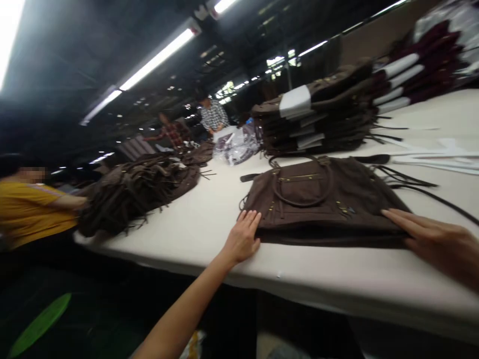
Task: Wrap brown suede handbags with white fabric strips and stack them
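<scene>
A dark brown handbag [299, 199] lies flat on the pale table [217, 214], its looped handles folded over its front and thin cords trailing to the right. At the bag's lower left corner rests my left hand [243, 237], fingers laid out on its edge. My right hand [430, 232], slightly blurred, touches the bag's right side with its fingers stretched out flat. Neither hand is gripping anything.
Behind the bag stands a stack of brown bags [318, 119] with white wraps, with maroon bags [445, 65] farther right. A heap of brown bags [142, 189] lies left, beside a person in yellow [33, 209]. Plastic-wrapped items [237, 144] sit farther back.
</scene>
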Demonstrator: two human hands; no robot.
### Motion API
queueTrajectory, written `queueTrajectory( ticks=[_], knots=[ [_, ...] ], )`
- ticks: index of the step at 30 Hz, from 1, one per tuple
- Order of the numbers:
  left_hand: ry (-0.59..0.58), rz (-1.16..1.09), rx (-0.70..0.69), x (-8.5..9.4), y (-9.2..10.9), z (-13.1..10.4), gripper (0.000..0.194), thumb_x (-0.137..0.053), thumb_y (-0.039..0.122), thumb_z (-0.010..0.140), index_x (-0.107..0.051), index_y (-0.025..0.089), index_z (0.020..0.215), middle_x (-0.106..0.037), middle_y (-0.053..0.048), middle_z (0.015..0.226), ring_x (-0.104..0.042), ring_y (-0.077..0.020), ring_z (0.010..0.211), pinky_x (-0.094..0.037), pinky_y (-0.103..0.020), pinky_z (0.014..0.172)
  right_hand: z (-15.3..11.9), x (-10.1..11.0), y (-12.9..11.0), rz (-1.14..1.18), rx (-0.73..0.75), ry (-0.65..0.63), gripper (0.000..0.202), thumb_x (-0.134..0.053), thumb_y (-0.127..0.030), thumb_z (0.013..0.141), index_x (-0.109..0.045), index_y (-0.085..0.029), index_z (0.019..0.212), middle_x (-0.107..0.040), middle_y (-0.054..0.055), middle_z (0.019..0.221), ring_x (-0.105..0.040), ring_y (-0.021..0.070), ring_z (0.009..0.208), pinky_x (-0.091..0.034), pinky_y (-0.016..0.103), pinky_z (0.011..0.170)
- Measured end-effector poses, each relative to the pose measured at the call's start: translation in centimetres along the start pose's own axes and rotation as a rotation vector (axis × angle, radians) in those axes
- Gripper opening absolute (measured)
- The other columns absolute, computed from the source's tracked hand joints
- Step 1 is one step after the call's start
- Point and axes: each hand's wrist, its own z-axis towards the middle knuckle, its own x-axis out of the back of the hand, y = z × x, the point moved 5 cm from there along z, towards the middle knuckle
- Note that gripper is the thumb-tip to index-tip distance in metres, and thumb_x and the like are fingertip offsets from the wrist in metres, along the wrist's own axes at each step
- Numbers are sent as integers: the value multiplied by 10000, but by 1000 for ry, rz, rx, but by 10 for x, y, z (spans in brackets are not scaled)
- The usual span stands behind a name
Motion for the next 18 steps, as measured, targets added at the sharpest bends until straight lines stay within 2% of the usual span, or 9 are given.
queueTrajectory(
  ticks=[2,5,7,10,12,15,16,18],
  knots=[
    [-74,-77,-60,7,6,18,821,-617,293,827,-197,143,1516,-280,-166,1556,-272,-279,1437,-252,-518,1176,-10,1,-1,-19,58,-54,457,-439,-69,839,-675,-202,1207,-663,92,1221,-668,208,1040,-550,283,902],
    [-114,-135,-139,12,24,44,907,-677,411,815,-142,252,1530,-188,-108,1596,-203,-289,1460,-276,-523,1158,-10,2,-3,-33,72,-57,480,-442,-41,818,-660,-147,1233,-649,104,1245,-657,203,1079,-510,244,971],
    [-109,-150,-188,10,39,56,914,-700,451,797,-176,266,1523,-232,-91,1586,-216,-293,1456,-272,-524,1160,-8,1,-3,-45,65,-52,481,-454,-38,814,-656,-153,1235,-647,97,1251,-655,202,1083,-507,251,977],
    [-76,-174,-205,-1,54,67,877,-702,477,789,-256,226,1501,-374,-90,1524,-323,-282,1415,-282,-504,1165,-7,3,-3,-58,54,-15,480,-490,-79,805,-643,-187,1246,-634,78,1274,-665,217,1059,-540,322,934],
    [-42,-180,-206,-9,59,67,789,-677,405,822,-304,185,1481,-441,-98,1480,-398,-253,1374,-324,-449,1155,-5,6,-5,-42,51,-3,500,-514,-95,782,-630,-212,1254,-575,65,1356,-624,235,1137,-524,366,964],
    [13,-144,-264,-19,63,64,626,-588,222,874,-360,162,1454,-498,-94,1435,-472,-217,1320,-391,-384,1117,1,12,-19,-27,120,-25,575,-539,-87,746,-580,-197,1308,-401,80,1505,-427,287,1349,-371,471,1114],
    [33,-126,-290,-21,64,62,594,-554,183,886,-369,163,1451,-508,-92,1426,-486,-213,1308,-408,-381,1105,4,14,-25,-30,157,-43,601,-547,-91,750,-549,-189,1342,-379,88,1518,-380,296,1379,-308,505,1145],
    [76,-95,-333,-22,65,60,544,-492,142,911,-384,163,1445,-520,-86,1415,-504,-213,1292,-434,-380,1086,10,13,-38,-44,199,-92,637,-564,-113,771,-488,-190,1399,-418,92,1494,-378,297,1378,-227,545,1166]
  ],
)
